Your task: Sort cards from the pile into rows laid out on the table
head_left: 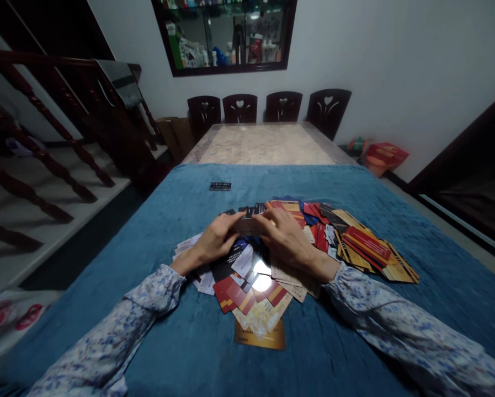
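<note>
Between my two hands, just above the heap, is a small stack of cards point(248, 226), its edge facing me. My left hand point(219, 238) grips the stack's left end with fingers and thumb. On its right end, my right hand point(287, 236) closes in the same way. Beneath and around them spreads a pile of cards point(241, 295) in red, gold, white and black. A gold card point(267, 337) lies nearest me. More red and gold cards point(367, 248) fan out to the right. One black card point(220, 186) lies apart, beyond my left hand.
A blue cloth point(164, 331) covers the near part of the long table point(272, 143). Dark chairs point(283, 107) stand at its far end. To the left are a wooden railing point(52, 154) and a white plastic bag point(19, 320). A red bag point(386, 157) sits on the floor at right.
</note>
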`<state>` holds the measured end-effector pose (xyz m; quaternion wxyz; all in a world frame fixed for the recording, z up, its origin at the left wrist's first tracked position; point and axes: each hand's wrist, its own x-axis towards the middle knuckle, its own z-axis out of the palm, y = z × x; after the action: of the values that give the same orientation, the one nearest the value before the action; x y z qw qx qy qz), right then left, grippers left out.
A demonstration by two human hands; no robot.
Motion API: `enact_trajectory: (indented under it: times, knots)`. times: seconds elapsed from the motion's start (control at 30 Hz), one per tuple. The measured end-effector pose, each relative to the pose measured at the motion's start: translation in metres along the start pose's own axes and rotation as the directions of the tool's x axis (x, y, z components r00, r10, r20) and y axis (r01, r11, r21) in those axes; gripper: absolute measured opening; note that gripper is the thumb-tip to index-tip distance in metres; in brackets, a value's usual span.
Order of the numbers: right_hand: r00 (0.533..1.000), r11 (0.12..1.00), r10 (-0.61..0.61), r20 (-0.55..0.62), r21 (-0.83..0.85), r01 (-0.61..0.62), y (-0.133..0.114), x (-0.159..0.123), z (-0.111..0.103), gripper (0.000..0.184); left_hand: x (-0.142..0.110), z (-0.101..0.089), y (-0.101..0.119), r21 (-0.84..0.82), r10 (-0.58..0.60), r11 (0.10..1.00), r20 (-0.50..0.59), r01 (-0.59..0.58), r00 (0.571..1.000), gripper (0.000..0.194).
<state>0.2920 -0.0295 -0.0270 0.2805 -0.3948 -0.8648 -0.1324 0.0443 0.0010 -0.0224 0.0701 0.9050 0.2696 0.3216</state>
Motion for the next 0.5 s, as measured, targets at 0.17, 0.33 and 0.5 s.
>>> enact_trajectory:
  times: [0.17,0.33,0.5]
  knots:
    - [1.000,1.000,0.004,0.008,-0.012,-0.004,-0.0002,0.0006,0.0001,0.048,0.0009,-0.0007,0.0011,0.007,-0.026,1.000,0.011,0.026,1.000,0.059]
    - [1.000,0.999,-0.004,0.009,-0.047,0.005,-0.0018,0.0008,-0.0003,0.048,0.0018,-0.0005,0.0012,-0.003,-0.022,1.000,0.007,0.022,1.000,0.056]
    - [1.000,0.999,-0.005,0.010,-0.046,0.006,-0.0016,0.0016,-0.0007,0.047,0.0025,-0.0016,0.0012,0.007,-0.027,1.000,0.019,0.027,0.999,0.055]
